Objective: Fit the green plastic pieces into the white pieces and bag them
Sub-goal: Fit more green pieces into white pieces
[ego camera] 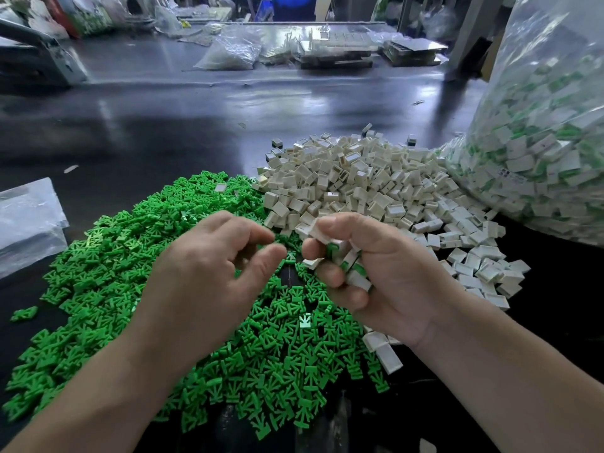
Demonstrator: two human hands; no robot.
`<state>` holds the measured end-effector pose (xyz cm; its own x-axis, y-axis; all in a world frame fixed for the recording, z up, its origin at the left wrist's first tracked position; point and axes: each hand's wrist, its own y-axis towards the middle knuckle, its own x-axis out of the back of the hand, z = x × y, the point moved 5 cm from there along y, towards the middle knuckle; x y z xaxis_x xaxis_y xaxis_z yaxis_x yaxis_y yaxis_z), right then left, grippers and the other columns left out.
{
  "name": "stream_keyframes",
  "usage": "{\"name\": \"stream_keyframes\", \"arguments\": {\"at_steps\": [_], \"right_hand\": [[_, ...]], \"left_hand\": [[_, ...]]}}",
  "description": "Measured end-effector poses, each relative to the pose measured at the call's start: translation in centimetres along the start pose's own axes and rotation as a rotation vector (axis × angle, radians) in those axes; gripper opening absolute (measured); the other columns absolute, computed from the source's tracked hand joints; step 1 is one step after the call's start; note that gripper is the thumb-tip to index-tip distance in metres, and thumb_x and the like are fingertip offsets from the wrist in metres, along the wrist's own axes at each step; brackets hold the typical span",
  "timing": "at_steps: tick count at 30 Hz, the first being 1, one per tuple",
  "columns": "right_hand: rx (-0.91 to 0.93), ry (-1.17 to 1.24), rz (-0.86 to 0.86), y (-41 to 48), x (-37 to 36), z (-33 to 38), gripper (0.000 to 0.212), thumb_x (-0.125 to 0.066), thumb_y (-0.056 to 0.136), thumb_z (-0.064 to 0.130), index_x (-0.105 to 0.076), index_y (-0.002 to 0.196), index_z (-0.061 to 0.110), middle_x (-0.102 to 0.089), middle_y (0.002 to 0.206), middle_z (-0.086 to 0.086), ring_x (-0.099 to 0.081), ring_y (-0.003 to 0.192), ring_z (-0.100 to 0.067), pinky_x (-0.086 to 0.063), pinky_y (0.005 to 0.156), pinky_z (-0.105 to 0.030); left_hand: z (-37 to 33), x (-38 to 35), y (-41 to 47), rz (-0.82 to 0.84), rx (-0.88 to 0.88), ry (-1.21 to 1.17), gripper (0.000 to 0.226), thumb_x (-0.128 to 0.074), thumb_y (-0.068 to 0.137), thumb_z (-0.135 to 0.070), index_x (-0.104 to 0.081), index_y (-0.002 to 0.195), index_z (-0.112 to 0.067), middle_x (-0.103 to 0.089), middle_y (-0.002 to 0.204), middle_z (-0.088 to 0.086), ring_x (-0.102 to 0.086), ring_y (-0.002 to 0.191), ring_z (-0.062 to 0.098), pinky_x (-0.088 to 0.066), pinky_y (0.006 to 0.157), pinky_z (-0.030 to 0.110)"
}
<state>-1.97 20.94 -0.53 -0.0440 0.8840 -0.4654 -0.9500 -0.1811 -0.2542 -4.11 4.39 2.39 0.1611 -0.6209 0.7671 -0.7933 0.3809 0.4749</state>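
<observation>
**Two hands, two heaps: right hand (376, 279) full, left hand (209, 276) loose**

Several white shells with green inserts showing at their ends sit bunched in the right hand. Its fingers and thumb curl tightly round this clutch of fitted pieces (340, 259), and the thumb presses on the topmost white one. Just to its left, the left hand hovers palm-down with fingers loosely curled. Its thumb and forefinger are a narrow gap apart and grip nothing that shows. The fingertips of the two hands are near each other but not touching.

Beneath the left hand and out to its left spreads a broad heap of green pieces (108, 266), flat and branched like small forks. The heap runs on under both wrists. One stray green piece (24, 313) lies apart, far to the left of that hand. Beyond the right hand's knuckles rises a mound of white pieces (353, 181), small open-ended boxes, which trails round to the right of the right wrist. The two heaps meet just ahead of the fingertips.

Farther right of the right hand stands a large clear bag (549, 142), bulging with white pieces that carry green inserts. Well to the left of the left hand lies a flat plastic bag (26, 220). Everything rests on a dark, glossy table (163, 132).
</observation>
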Motion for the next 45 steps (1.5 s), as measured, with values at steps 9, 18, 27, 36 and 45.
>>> {"name": "stream_keyframes", "arguments": {"at_steps": [9, 18, 27, 36, 45], "right_hand": [[-0.029, -0.079, -0.001, 0.0, 0.3, -0.6, 0.002, -0.059, 0.097, 0.010, -0.060, 0.095, 0.010, -0.058, 0.074, -0.006, -0.046, 0.050, -0.011, -0.032, 0.035, -0.019], [-0.030, -0.070, -0.019, 0.2, 0.7, -0.5, 0.005, -0.062, 0.096, 0.015, -0.063, 0.094, 0.011, -0.060, 0.079, -0.007, -0.048, 0.051, -0.011, -0.034, 0.036, -0.019], [-0.013, -0.111, -0.015, 0.2, 0.8, -0.4, 0.003, -0.064, 0.094, 0.014, -0.064, 0.092, 0.012, -0.060, 0.076, -0.006, -0.048, 0.049, -0.011, -0.033, 0.036, -0.019], [0.036, -0.182, 0.029, -0.2, 0.2, -0.3, 0.006, -0.064, 0.096, 0.014, -0.067, 0.094, 0.010, -0.060, 0.074, -0.005, -0.046, 0.049, -0.012, -0.034, 0.036, -0.020], [0.118, -0.370, 0.055, -0.5, -0.5, -0.1, 0.022, -0.066, 0.096, 0.026, -0.067, 0.075, 0.023, -0.056, 0.069, -0.002, -0.046, 0.045, -0.011, -0.035, 0.036, -0.019]], "left_hand": [[0.5, -2.6, -0.1, 0.280, -0.025, 0.365, 0.019, -0.062, 0.086, -0.047, -0.074, 0.087, -0.033, -0.058, 0.082, -0.012, -0.053, 0.077, 0.015, -0.037, 0.069, 0.033], [0.1, -3.6, -0.3, 0.303, -0.112, 0.268, 0.044, -0.044, 0.086, -0.063, -0.072, 0.107, -0.037, -0.061, 0.094, -0.010, -0.054, 0.089, 0.016, -0.043, 0.077, 0.037], [0.6, -2.5, 0.0, 0.068, -0.031, -0.007, 0.012, -0.055, 0.096, -0.038, -0.065, 0.092, -0.032, -0.064, 0.081, -0.020, -0.054, 0.075, 0.002, -0.039, 0.066, 0.015], [1.9, -2.4, -0.5, 0.095, 0.368, -0.965, 0.014, -0.070, 0.084, -0.031, -0.073, 0.097, -0.027, -0.073, 0.083, 0.008, -0.069, 0.074, 0.018, -0.053, 0.060, 0.022], [1.4, -2.4, -0.7, 0.131, 0.385, -1.050, 0.015, -0.064, 0.084, -0.029, -0.073, 0.092, -0.021, -0.072, 0.080, 0.011, -0.068, 0.071, 0.022, -0.053, 0.058, 0.027]]}}
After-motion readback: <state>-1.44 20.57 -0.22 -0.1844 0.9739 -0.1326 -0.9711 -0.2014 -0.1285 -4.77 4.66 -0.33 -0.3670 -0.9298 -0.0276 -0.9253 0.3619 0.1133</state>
